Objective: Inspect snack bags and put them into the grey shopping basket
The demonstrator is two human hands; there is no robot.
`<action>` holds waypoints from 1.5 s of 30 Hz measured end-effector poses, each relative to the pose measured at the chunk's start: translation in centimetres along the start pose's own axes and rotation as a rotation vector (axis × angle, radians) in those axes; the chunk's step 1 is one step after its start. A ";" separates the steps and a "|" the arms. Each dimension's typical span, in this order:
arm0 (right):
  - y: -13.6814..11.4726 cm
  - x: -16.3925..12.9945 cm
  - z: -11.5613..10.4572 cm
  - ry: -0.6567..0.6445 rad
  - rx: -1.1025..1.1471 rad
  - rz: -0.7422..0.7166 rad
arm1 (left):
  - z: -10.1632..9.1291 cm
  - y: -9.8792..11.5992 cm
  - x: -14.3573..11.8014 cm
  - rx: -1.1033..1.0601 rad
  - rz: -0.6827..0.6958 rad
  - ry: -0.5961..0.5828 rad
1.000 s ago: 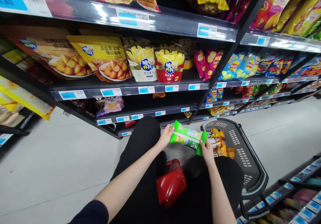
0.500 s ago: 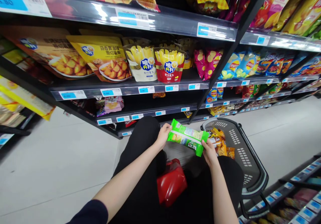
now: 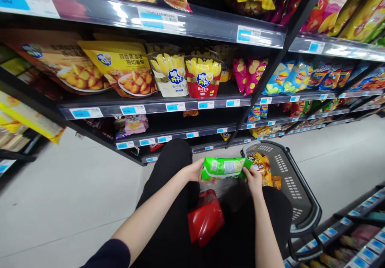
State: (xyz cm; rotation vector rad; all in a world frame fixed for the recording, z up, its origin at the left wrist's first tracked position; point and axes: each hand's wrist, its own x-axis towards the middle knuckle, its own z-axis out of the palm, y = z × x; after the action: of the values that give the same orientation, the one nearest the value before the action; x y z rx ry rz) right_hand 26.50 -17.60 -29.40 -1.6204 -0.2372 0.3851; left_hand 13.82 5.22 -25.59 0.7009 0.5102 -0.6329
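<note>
green pkt (image 3: 224, 168), red bag (image 3: 206, 218), grey basket (image 3: 296, 192)

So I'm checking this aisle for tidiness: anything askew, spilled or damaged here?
Nothing spilled or torn. Both hands hold a green snack bag over the basket; shelf packs lean loosely, and a yellow pack overhangs at far left.

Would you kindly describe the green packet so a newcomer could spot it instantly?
Below the black snack shelves, beside the dark plastic shopping basket, the left hand and right hand hold a bright green crinkly snack packet by its ends. Only it is green and off the shelves.
</note>
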 end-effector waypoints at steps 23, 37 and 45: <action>-0.4 -0.1 -1.6 0.014 0.402 0.095 | -0.7 -0.4 2.3 -0.057 0.423 0.316; 0.4 0.0 -0.4 0.005 0.407 0.111 | 0.5 -0.3 1.7 -0.165 0.654 0.254; 0.1 -0.4 0.4 -0.125 0.237 0.111 | -0.4 -0.2 2.5 0.178 0.873 0.563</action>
State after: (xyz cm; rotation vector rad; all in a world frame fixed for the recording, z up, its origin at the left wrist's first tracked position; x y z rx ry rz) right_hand 26.03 -17.40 -29.45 -1.3810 -0.1887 0.5790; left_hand 15.38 4.52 -27.47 1.1779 0.5980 0.3607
